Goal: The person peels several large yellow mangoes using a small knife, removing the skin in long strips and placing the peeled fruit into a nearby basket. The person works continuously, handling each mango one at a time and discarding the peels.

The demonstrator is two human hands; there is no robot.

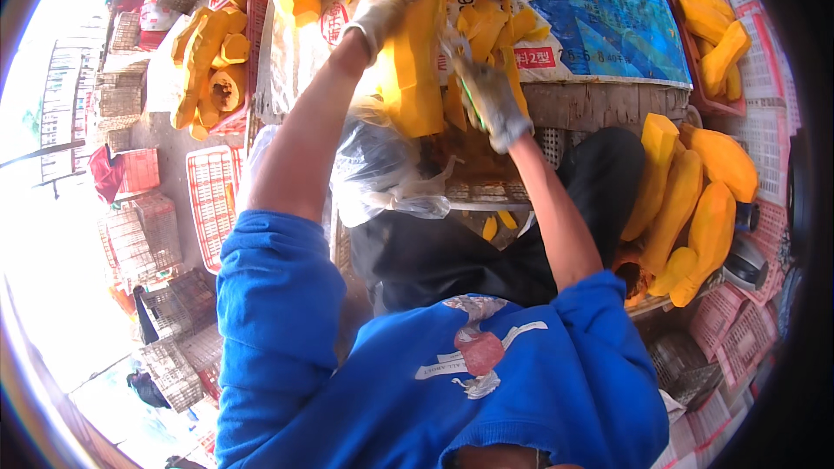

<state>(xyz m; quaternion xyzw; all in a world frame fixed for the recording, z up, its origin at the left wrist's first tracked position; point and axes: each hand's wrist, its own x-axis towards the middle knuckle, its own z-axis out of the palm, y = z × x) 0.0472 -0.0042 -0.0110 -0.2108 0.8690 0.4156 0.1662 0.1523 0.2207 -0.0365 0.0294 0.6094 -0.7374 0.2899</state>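
Observation:
My left hand [384, 18], in a pale work glove, grips the upper left side of a long peeled orange squash [414, 71]. The squash lies lengthwise before me on the sack-covered bench, its near end over the edge. Just right of it, my right hand [492, 101], gloved too, is closed around a tool with a green-edged handle [473, 103]. The tool's blurred pale front end [456, 45] is beside the squash; its exact type and whether it touches are unclear. Orange peelings [485, 32] lie on the printed sacking beyond my right hand.
More peeled squashes [677, 202] are piled at my right. A red crate [736, 104] at the far right and another [238, 111] at the left hold squash pieces. Blue sheeting [606, 13] covers the bench's right part. A clear plastic bag [391, 176] hangs near my lap.

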